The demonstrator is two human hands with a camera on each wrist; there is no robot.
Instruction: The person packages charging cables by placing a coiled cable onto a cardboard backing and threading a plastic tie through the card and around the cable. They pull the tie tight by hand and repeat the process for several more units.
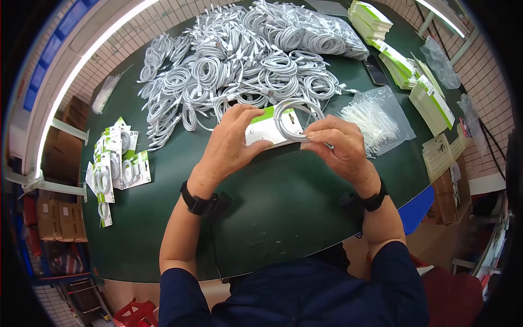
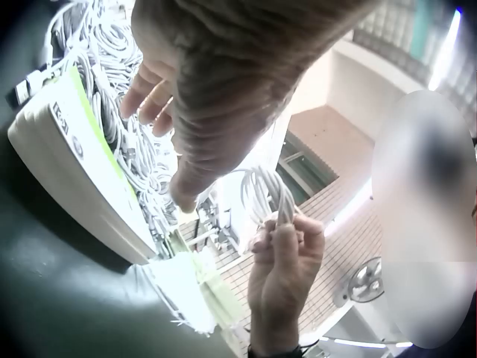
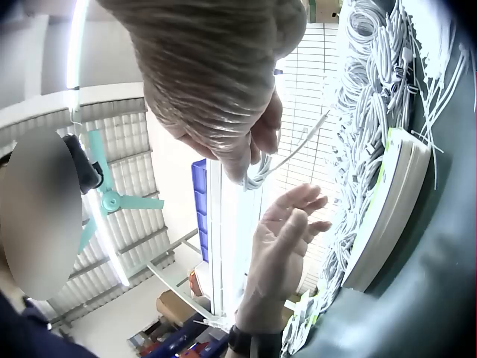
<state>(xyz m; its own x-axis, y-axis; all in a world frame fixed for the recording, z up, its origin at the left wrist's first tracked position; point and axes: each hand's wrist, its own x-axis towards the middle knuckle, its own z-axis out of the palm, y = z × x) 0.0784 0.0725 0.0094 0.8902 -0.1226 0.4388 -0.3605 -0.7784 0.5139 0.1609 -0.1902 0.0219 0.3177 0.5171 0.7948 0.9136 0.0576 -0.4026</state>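
The right hand [image 1: 340, 141] pinched a coiled grey cable [image 1: 278, 121] between thumb and fingers, its grip covering the near part of the loops. The coil was held up over a stack of white-and-green cards [image 1: 264, 132], hiding part of the top card, whose small print could not be read. The left hand [image 1: 227, 136] was empty, its thumb spread wide from its fingers at the other end of the stack; it was perhaps just clear of the cards, though the head view left this uncertain. In the right wrist view, the right hand's own bulk hid most of the coil, and one loose end stuck out. Behind lay a heap of cables [image 1: 210, 71], too tangled to tell apart, with a clear bag of white ties [image 1: 370, 120] to the right. Strong glare washed out the card faces in the left wrist view.
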